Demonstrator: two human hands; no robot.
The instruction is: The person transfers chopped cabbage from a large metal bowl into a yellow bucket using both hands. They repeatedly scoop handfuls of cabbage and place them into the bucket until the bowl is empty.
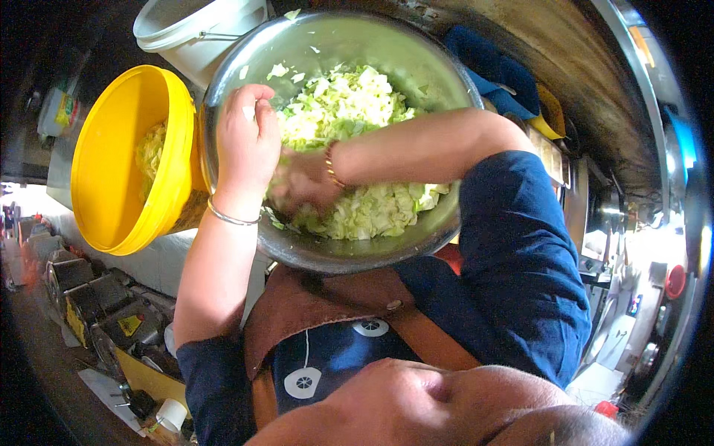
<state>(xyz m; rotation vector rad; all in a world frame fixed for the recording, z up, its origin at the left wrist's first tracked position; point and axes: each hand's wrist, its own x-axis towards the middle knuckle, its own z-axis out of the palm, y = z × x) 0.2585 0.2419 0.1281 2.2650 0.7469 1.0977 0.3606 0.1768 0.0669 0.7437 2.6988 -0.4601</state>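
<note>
A large metal bowl (357, 39) in front of me holds a heap of chopped cabbage (357, 100). At the bowl's left rim is my left hand (249, 134), a silver bangle on its wrist, with the fingers curled; a pale scrap of cabbage shows by the thumb. My right hand (307, 181), blurred, is down among the cabbage in the left part of the bowl, with a beaded bracelet on the wrist. Its fingers are partly hidden, so I cannot tell whether they grip any cabbage. Small bits of cabbage cling to the bowl's inner wall.
Left of the bowl stands a yellow bucket (131, 161) with some pale chopped vegetable (152, 153) inside. Behind it is a white bucket (206, 30) with a wire handle. Metal machines (120, 312) stand at the lower left. Blue and yellow items (502, 83) lie beyond the bowl's right side.
</note>
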